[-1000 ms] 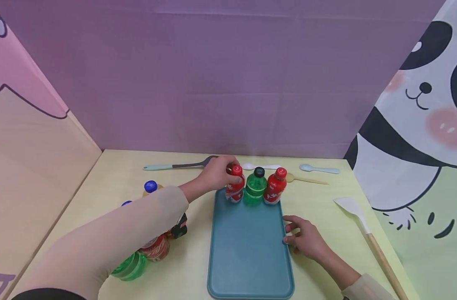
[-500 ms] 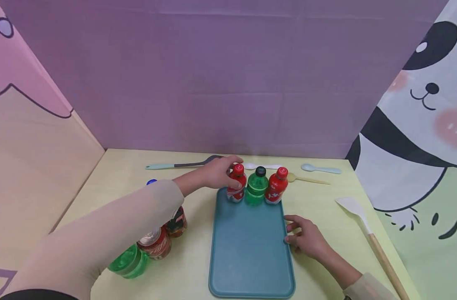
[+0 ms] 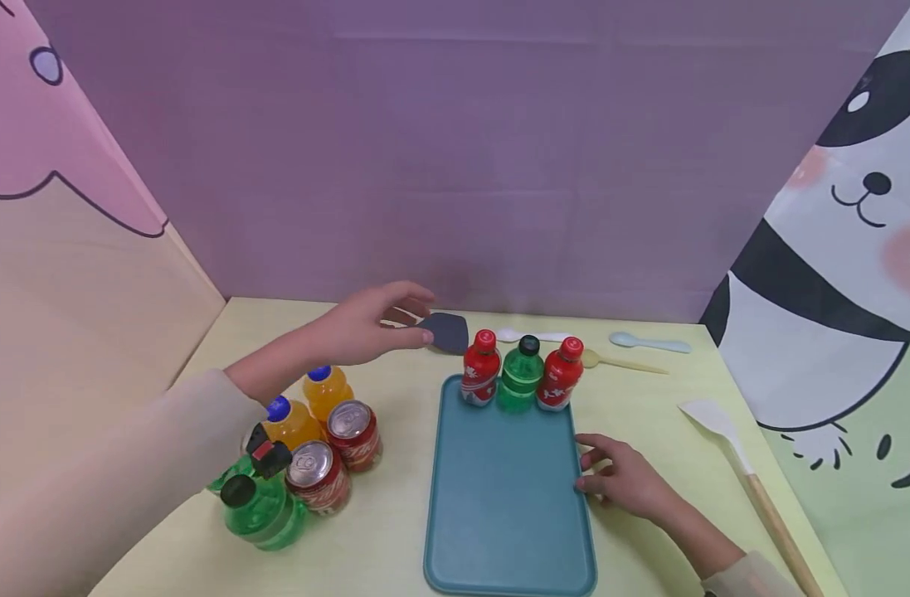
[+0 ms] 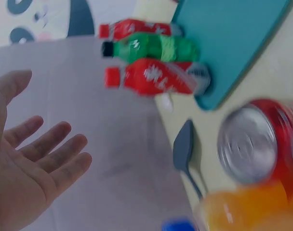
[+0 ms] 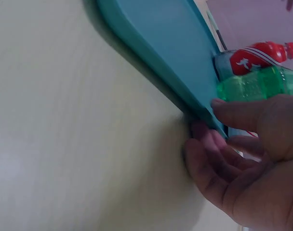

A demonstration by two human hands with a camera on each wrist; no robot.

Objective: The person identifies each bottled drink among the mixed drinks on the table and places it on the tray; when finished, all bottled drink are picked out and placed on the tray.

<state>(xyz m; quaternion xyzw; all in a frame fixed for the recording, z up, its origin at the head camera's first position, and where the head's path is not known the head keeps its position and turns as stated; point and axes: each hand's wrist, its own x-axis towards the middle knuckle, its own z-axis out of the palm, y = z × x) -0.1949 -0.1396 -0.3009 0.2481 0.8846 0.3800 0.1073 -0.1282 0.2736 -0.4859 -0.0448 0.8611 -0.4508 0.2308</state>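
A teal tray (image 3: 507,506) lies on the pale table. At its far end stand a red bottle (image 3: 481,366), a green bottle (image 3: 522,375) and a second red bottle (image 3: 561,375) in a row. My left hand (image 3: 421,316) hovers open and empty to the left of that row, fingers spread (image 4: 45,154). The right hand (image 3: 585,466) pinches the tray's right rim (image 5: 204,118), thumb on top and fingers underneath. The left wrist view shows the three bottles (image 4: 156,79) and the tray corner (image 4: 233,38).
Left of the tray stand two orange bottles (image 3: 325,390), two red cans (image 3: 353,431) and a green bottle (image 3: 260,510). A dark spatula head (image 3: 445,332), a white spoon (image 3: 529,335), a light blue spoon (image 3: 649,342) and a yellow spoon (image 3: 622,362) lie at the back. A wooden-handled white spatula (image 3: 746,473) lies at the right.
My left hand has let go of the left red bottle and drawn back to the left, opening. The right hand has stayed on the tray's edge. The view shifted slightly.
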